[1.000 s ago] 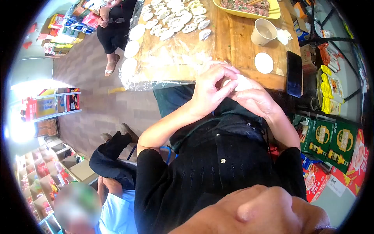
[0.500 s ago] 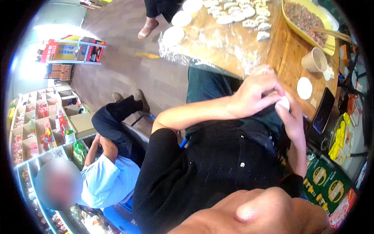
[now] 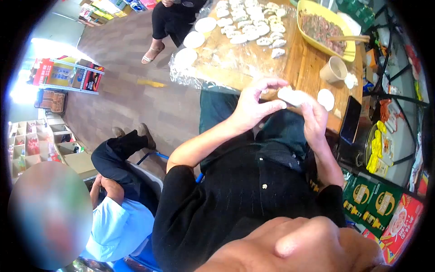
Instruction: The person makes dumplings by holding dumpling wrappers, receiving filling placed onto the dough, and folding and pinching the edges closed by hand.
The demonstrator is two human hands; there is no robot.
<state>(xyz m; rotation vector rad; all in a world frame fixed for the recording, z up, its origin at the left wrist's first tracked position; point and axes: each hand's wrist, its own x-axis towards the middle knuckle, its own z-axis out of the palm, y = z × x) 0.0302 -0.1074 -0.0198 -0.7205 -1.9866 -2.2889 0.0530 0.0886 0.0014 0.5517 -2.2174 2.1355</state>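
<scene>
A white folded dumpling (image 3: 290,96) is pinched in my right hand (image 3: 315,119) over the table's near edge. My left hand (image 3: 258,103) is just left of it, thumb and fingers apart, holding nothing. A round dough wrapper (image 3: 326,99) lies on the wooden table (image 3: 304,61) beside my right hand. Farther off, several shaped dumplings (image 3: 253,20) lie in rows on clear plastic film (image 3: 226,63). Round white wrappers (image 3: 194,40) line the film's left side. At the table's far right, a yellow bowl (image 3: 351,31) contains minced filling (image 3: 321,29), with chopsticks (image 3: 355,39) resting across it.
A paper cup (image 3: 333,70) and a black phone (image 3: 350,119) are on the table's right side. A person in a light blue shirt (image 3: 118,226) sits at left; another person's leg (image 3: 165,27) shows beyond the table. Green boxes (image 3: 376,199) stand at lower right.
My hands, earlier together around the white dough, have come apart. The left hand has opened, and the dumpling now shows in my right fingers. The whole view has shifted.
</scene>
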